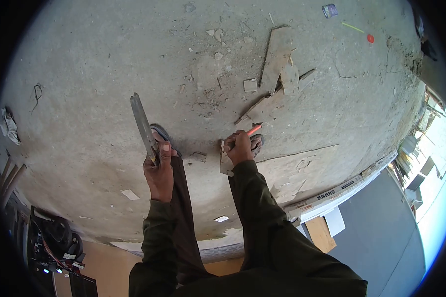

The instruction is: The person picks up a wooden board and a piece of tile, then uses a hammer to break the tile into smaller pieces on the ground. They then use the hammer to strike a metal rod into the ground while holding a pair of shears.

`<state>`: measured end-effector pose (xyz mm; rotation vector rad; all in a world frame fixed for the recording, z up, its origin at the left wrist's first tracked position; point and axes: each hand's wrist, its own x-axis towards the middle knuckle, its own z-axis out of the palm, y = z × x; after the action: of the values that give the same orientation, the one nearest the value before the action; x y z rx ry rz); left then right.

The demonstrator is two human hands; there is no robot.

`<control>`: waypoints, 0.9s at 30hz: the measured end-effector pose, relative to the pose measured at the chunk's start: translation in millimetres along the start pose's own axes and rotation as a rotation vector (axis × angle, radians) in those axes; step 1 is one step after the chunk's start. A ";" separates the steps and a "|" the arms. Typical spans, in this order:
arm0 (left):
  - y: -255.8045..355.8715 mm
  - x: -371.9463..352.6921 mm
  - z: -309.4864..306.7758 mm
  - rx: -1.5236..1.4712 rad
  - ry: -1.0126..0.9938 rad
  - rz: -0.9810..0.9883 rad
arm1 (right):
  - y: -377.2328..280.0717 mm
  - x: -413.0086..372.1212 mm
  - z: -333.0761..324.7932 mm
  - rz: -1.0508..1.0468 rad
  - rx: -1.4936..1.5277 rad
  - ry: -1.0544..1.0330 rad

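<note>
My left hand [159, 173] is closed around the lower end of a long, narrow grey strip [142, 121], which points up and away from me. Its exact kind is unclear. To the right, my right hand [240, 147] is closed on an orange-red stick-like handle [254, 129] that pokes out beyond the fingers; whatever it belongs to is hidden. Just below that hand is a small tan board piece [226, 163], and I cannot tell whether the fingers touch it. My sandalled left foot [159, 133] and right foot [257, 143] show behind the hands.
Broken board pieces [277, 54] and a small square chip [250, 85] lie on the concrete floor [99, 74] ahead. A thin flat sheet [297, 168] is at right, near a long printed carton [332, 195]. Black cables and equipment [59, 237] stand at lower left.
</note>
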<state>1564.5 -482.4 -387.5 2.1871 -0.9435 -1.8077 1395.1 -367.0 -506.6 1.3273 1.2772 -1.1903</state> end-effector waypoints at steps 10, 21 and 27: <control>-0.9 3.1 -2.5 -0.007 -0.013 0.054 | 38.3 4.0 -23.3 0.012 -0.066 0.049; -6.2 2.4 -6.4 0.020 -0.011 0.038 | 8.1 -10.8 43.3 0.146 -0.121 -0.483; 3.6 1.7 -6.4 0.016 -0.018 0.026 | 16.3 7.7 -16.3 0.009 -0.071 -0.078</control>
<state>1569.3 -487.9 -385.4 2.1616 -0.9887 -1.8175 1412.2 -350.6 -512.5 1.2226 1.2449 -1.1683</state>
